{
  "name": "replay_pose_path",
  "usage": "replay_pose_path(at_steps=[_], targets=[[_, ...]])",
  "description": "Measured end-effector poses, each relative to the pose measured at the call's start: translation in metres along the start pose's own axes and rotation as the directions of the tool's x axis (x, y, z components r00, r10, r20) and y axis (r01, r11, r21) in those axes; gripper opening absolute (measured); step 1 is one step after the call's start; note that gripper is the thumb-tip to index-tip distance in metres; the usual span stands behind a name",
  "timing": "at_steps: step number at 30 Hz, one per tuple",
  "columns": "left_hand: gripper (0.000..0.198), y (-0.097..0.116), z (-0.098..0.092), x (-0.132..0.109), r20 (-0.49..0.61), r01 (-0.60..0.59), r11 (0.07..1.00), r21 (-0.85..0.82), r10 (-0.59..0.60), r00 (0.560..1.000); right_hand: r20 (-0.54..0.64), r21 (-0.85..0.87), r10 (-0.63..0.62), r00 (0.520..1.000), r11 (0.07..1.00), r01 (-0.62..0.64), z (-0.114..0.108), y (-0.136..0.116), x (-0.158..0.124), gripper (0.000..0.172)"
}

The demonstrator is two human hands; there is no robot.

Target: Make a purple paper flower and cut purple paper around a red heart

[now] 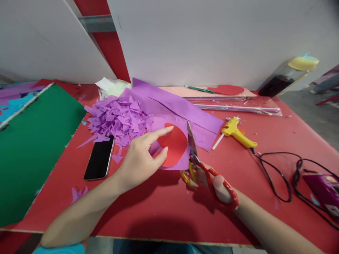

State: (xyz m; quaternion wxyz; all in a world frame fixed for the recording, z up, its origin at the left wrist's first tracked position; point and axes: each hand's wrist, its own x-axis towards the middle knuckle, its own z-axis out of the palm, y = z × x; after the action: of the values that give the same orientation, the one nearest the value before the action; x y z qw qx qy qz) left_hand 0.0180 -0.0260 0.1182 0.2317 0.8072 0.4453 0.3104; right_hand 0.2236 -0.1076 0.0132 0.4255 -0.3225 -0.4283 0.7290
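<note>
My left hand (139,157) grips a red rounded paper cutout (177,144) laid over a piece of purple paper (183,163), thumb and index finger on top and the other fingers hidden beneath. Scissors (191,141) with one red and one yellow handle loop are in my right hand (221,190), the thumb through the red loop. Their blades point away from me along the right edge of the purple paper, near the red cutout. Behind my left hand lies a heap of purple paper scraps (119,118). Larger purple sheets (172,102) spread out behind the cutout.
A phone (98,160) and a green board (34,148) are at left. On the right lie a yellow glue gun (235,132), its black cord (280,153) and a purple box (323,190). A bottle with a yellow lid (287,76) leans by the white wall (212,42).
</note>
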Motion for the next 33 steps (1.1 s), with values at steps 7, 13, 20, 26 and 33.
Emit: replay_pose_path(at_steps=[7, 13, 20, 26, 33], targets=[[0.044, -0.0015, -0.0002, -0.0007, 0.004, 0.003, 1.000, -0.006, -0.003, 1.000, 0.056, -0.084, -0.084, 0.995, 0.993, 0.089, 0.0018, -0.0030, 0.0039, 0.068], [0.043, -0.0019, 0.0000, -0.0010, 0.006, 0.028, 1.000, -0.011, -0.028, 1.000, 0.057, -0.102, -0.086, 0.995, 0.991, 0.092, 0.0001, -0.0029, 0.0048, 0.070], [0.045, -0.0021, -0.0005, -0.0002, 0.016, 0.014, 1.000, -0.021, -0.014, 1.000, 0.044, -0.070, -0.091, 0.995, 0.993, 0.094, 0.0018, -0.0059, 0.0068, 0.071], [0.045, -0.0025, -0.0010, -0.0004, 0.021, 0.019, 1.000, -0.018, -0.019, 1.000, 0.025, -0.057, -0.064, 0.998, 0.996, 0.066, 0.0028, -0.0075, 0.0061, 0.069], [0.043, -0.0035, -0.0012, -0.0003, 0.029, 0.028, 0.999, -0.035, -0.027, 0.999, 0.054, -0.068, -0.059, 0.997, 0.996, 0.063, 0.0017, -0.0041, 0.0028, 0.070]])
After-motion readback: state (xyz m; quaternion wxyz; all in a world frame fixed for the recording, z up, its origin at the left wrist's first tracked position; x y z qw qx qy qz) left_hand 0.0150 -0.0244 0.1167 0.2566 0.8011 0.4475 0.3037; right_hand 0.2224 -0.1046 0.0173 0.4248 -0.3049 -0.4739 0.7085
